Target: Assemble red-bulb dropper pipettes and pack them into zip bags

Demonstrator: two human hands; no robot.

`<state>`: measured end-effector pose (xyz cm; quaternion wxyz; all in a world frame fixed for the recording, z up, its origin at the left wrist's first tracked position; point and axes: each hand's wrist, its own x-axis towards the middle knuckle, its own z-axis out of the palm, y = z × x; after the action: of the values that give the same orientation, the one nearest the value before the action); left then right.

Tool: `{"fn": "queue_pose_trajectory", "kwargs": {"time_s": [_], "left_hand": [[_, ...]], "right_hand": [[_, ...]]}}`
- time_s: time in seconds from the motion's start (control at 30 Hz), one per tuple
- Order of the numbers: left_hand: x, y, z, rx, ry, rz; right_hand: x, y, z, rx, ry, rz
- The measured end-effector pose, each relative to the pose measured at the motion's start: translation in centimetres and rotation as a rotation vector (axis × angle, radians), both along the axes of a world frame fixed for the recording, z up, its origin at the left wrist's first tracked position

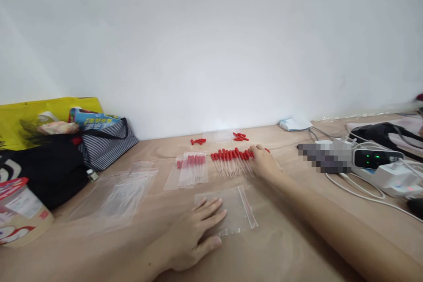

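Note:
My left hand [201, 233] lies flat with spread fingers on a clear zip bag [231, 211] in front of me. Farther back is a row of droppers [228, 161] with red rubber bulbs and thin clear tubes. At the right end of this row, my right hand [264, 161] has its fingers bent together among the bulbs; what they pinch is hidden. Left of the row, bagged droppers [196, 163] lie in clear zip bags, bulbs toward the wall. Loose red bulbs [198, 141] and another bunch of red bulbs [240, 136] lie nearer the wall, beside clear tubes [223, 135].
At left lie more clear bags [125, 194], a small bottle [92, 175], a paper tub [24, 216], a striped bag [109, 145] and a yellow bag [49, 105]. Chargers and cables [390, 178] crowd the right side. A white-blue packet [294, 124] sits by the wall.

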<state>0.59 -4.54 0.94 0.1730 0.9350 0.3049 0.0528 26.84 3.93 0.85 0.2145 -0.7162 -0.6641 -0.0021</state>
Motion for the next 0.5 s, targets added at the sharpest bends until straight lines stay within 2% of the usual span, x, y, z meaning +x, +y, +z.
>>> {"fn": "queue_pose_trajectory", "kwargs": {"time_s": [0.17, 0.5], "left_hand": [[0.1, 0.0, 0.4, -0.072, -0.003, -0.005], [0.2, 0.1, 0.3, -0.072, -0.022, -0.012]], "right_hand": [[-2.3, 1.9, 0.1, -0.13, -0.134, -0.128], [-3.0, 2.5, -0.6, -0.132, -0.165, -0.206]]}}
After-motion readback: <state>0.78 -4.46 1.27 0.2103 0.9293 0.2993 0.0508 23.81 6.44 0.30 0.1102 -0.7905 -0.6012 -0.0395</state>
